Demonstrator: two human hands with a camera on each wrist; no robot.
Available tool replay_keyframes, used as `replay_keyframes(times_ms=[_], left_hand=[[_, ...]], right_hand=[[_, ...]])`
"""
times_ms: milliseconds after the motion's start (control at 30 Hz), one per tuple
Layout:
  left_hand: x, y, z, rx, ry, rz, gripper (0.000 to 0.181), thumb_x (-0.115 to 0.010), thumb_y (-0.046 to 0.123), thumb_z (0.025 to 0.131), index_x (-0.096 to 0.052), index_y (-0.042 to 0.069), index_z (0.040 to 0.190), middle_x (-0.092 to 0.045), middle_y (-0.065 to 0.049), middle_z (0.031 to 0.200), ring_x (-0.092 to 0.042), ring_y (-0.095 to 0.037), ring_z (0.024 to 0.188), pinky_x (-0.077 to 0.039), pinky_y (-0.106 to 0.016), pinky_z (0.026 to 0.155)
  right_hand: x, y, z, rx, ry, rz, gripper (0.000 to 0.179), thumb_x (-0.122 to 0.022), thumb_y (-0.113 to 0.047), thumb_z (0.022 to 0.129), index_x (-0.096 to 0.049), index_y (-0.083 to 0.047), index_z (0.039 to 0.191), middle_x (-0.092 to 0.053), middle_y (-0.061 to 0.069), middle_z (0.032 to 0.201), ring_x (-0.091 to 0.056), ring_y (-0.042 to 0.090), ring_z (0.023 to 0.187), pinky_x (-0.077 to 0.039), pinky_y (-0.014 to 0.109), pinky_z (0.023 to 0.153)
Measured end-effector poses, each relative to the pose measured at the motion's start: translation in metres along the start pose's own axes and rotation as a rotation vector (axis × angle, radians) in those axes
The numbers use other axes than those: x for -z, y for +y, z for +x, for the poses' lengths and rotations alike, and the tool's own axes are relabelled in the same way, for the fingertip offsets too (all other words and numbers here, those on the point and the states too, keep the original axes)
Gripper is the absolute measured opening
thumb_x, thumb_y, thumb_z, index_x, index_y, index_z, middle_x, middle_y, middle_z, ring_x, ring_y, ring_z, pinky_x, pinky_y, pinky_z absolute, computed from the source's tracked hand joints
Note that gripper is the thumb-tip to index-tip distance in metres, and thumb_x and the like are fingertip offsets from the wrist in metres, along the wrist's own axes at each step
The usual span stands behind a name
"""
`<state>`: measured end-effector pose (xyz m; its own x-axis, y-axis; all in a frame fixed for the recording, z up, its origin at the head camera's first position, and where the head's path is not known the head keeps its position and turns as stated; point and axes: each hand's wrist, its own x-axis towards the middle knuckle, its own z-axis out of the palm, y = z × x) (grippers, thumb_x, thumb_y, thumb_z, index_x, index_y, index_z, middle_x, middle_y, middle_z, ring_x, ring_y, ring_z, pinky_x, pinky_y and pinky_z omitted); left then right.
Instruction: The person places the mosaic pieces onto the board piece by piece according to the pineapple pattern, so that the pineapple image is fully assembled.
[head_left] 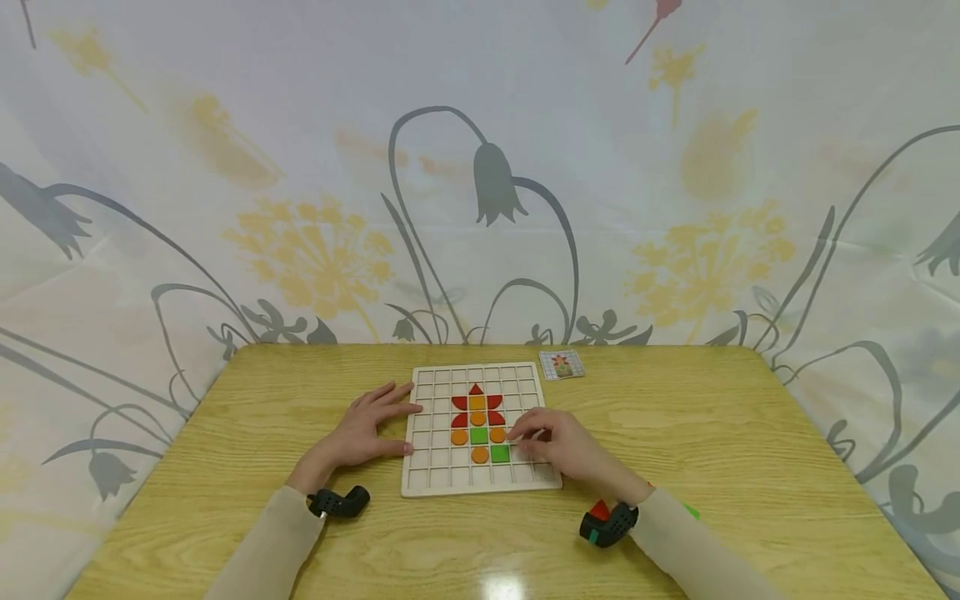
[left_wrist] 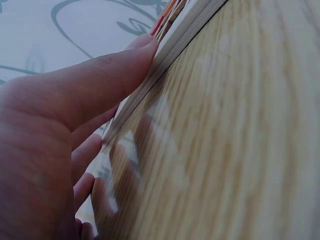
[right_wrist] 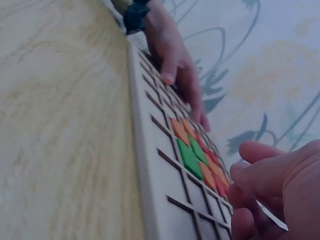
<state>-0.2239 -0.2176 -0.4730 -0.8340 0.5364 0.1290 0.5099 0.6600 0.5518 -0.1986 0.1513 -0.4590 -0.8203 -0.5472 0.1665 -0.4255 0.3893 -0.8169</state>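
Note:
A white gridded board (head_left: 442, 477) lies on the table, with flat pieces set in its cells. They include a red triangle (head_left: 476, 389), an orange square (head_left: 477, 403), red quarter-circles, several orange circles and two green squares, one of them the lower green square (head_left: 500, 453). My left hand (head_left: 363, 429) rests along the board's left edge, thumb and fingertips touching it, fingers spread. Over the right part of the board, my right hand (head_left: 558, 442) hovers with loosely bent fingers beside an orange circle (head_left: 497, 435) and the lower green square. No piece shows between its fingertips.
A small pattern card (head_left: 562, 364) lies beyond the board's upper right corner. Loose pieces lie near my right wrist: a red piece (head_left: 599, 510) and a green piece (head_left: 692, 512), partly hidden by the wrist camera and sleeve. A patterned curtain (head_left: 480, 275) hangs behind the table.

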Motion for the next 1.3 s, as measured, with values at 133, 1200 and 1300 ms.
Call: replay_keyframes(times_ms=[133, 1200, 1300], left_hand=[[-0.002, 0.0, 0.001, 0.0, 0.001, 0.004, 0.06, -0.077, 0.042, 0.085, -0.063, 0.016, 0.137, -0.033, -0.008, 0.16, -0.017, -0.038, 0.148, -0.01, -0.064, 0.113], [0.0, 0.0, 0.0, -0.009, 0.002, 0.007, 0.06, -0.077, 0.043, 0.085, -0.063, 0.016, 0.137, -0.034, -0.009, 0.159, -0.019, -0.039, 0.148, -0.011, -0.065, 0.113], [0.0, 0.0, -0.001, -0.011, 0.005, 0.006, 0.06, -0.077, 0.042, 0.085, -0.063, 0.016, 0.137, -0.034, -0.011, 0.159, -0.019, -0.041, 0.147, -0.012, -0.066, 0.112]], right_hand=[[0.019, 0.002, -0.007, -0.003, -0.003, -0.005, 0.015, -0.065, -0.005, 0.096, -0.076, -0.008, 0.105, -0.068, 0.004, 0.106, -0.06, 0.015, 0.088, -0.052, 0.028, 0.074], [0.07, 0.038, -0.057, -0.179, -0.238, 0.183, 0.029, -0.07, -0.006, 0.093, -0.072, -0.006, 0.121, -0.064, 0.012, 0.13, -0.055, 0.01, 0.122, -0.045, 0.021, 0.096], [0.067, 0.037, -0.057, -0.181, -0.239, 0.173, 0.028, -0.069, -0.005, 0.093, -0.073, -0.007, 0.12, -0.065, 0.011, 0.13, -0.055, 0.008, 0.121, -0.045, 0.021, 0.096]])
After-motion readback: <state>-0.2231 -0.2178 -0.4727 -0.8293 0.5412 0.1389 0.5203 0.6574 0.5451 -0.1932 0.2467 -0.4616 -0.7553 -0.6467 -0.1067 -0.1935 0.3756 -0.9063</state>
